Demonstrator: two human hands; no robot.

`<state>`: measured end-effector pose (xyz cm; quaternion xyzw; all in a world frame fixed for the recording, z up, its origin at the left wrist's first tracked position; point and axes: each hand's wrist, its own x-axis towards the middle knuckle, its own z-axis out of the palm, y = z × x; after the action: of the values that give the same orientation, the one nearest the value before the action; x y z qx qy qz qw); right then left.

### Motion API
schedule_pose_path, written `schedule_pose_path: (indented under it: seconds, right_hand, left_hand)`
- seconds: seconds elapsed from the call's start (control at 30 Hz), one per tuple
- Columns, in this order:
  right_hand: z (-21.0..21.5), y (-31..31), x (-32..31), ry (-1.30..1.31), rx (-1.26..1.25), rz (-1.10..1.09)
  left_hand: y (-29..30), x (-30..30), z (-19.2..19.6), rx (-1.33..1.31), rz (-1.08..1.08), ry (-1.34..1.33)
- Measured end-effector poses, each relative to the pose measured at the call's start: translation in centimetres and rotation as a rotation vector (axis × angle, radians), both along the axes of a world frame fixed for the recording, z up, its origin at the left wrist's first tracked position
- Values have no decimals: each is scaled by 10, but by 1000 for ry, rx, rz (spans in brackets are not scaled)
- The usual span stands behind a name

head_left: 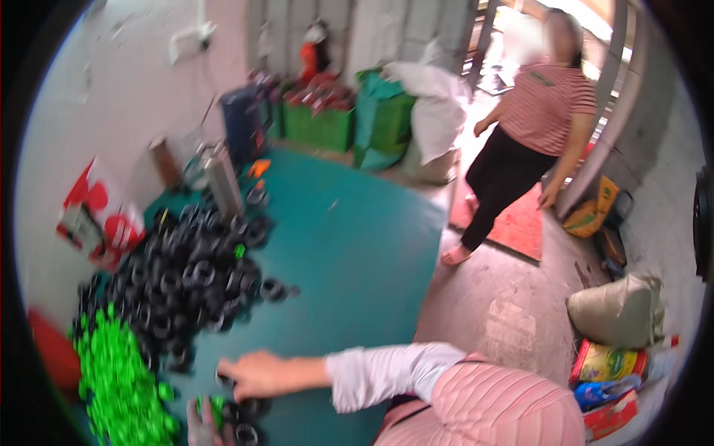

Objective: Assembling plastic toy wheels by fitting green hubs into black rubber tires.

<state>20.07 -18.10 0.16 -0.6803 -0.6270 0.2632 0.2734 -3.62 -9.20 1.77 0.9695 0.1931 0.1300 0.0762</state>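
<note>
**Sacks and crate behind, loose parts under your hands**

The green table (357, 223) spans the middle of your frame. Beyond it, top centre, a white sack (435, 104) bulges, its contents hidden. Left of that stands a teal-and-green bag (381, 123), then a green crate (318, 128) heaped with dark red items (320, 95). At right, a beige sack (617, 308) hides whatever it holds. On the table, left of centre, lie piled black rings (167, 279); lower left, a heap of bright green pieces (119, 372). A metal flask (222, 182) stands behind the black pile. At lower centre, your right hand (260, 375) has bent fingers at one black ring (222, 377); blur keeps me from telling whether they grip it. Your left hand (199, 427), at the bottom edge, has fingers extended beside a few green pieces (217, 407); I cannot tell whether they hold any.
</note>
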Motion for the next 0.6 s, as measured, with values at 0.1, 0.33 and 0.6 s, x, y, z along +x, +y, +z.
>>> schedule_pose_path:
  seconds: [0.1, 0.33, 0.6]
  right_hand:
    - [-2, -18, 54, -463, 223, -359]
    - [-32, -27, 155, -586, 122, -433]
    - [-4, -32, 93, -270, -23, -229]
  left_hand:
    - [-6, -1, 6, 15, 67, 52]
    - [-61, -33, 74, -27, 297, 24]
    - [-126, -18, 18, -267, 547, -79]
